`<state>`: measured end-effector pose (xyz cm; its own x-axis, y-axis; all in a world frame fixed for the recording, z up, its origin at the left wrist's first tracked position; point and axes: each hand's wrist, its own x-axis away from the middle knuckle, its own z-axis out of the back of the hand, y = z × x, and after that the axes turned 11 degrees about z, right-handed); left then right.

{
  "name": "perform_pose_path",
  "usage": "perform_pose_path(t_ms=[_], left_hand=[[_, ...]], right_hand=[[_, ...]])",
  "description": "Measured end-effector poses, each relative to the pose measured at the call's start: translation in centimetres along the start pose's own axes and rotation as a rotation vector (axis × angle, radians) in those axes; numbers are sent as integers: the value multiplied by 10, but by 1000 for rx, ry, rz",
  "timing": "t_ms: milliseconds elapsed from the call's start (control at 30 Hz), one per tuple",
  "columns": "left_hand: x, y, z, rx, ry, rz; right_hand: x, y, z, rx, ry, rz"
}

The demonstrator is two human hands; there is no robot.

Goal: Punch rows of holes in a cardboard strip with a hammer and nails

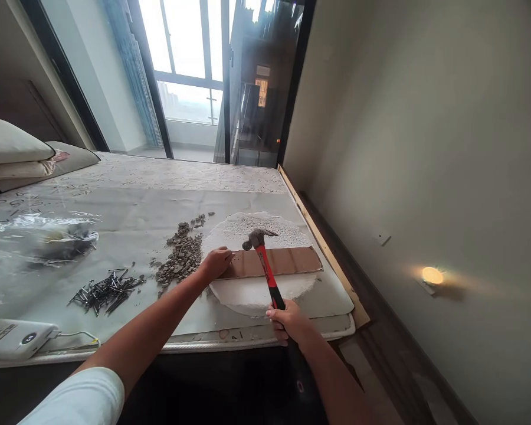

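Observation:
My right hand [288, 321] is wrapped round the black grip of a claw hammer [266, 267] with a red and black handle. Its dark metal head is over a flat brown strip of board [294, 260], claw toward the right. At the strip's left end, my left hand [216, 264] has its fingers pinched together; whatever is between them is too small to make out. Beneath the strip lies a rough-edged round white slab [243, 293], bumpy on its far part. A heap of grey-brown rubble [180, 252] lies left of the slab, near my left hand.
Dark nails [105, 291] lie piled on the grey sheet [133, 227] over the mattress. Further left are a clear plastic bag [48, 236] and a white power bank [17, 339] with a cable. A wooden edge board [321, 233] runs along the right, beside the wall.

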<state>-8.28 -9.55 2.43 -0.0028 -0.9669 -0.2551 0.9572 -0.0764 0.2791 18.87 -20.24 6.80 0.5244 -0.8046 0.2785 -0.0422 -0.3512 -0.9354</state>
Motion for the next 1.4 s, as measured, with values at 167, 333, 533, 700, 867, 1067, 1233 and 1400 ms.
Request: perform_pose_path(t_ms=[167, 333, 533, 700, 867, 1067, 1233, 1400], left_hand=[[1, -1, -4, -12, 2, -3], [0, -3, -6, -33, 17, 21], [2, -2, -5, -81, 2, 71], [4, 0, -7, -102, -30, 82], [5, 1, -6, -86, -59, 66], [11, -2, -4, -40, -42, 56], [15, -5, -10, -26, 26, 44], [19, -2, -9, -69, 49, 50]], right_hand=[[1, 1, 1, 1, -13, 11], [-3, 4, 2, -12, 5, -1], [-3, 2, -1, 22, 7, -22], [-5, 5, -2, 19, -5, -25], [-10, 14, -1, 23, 7, -13], [-7, 5, -6, 170, 6, -88], [-1, -35, -13, 293, 22, -90], [-4, -53, -25, 384, -13, -90]])
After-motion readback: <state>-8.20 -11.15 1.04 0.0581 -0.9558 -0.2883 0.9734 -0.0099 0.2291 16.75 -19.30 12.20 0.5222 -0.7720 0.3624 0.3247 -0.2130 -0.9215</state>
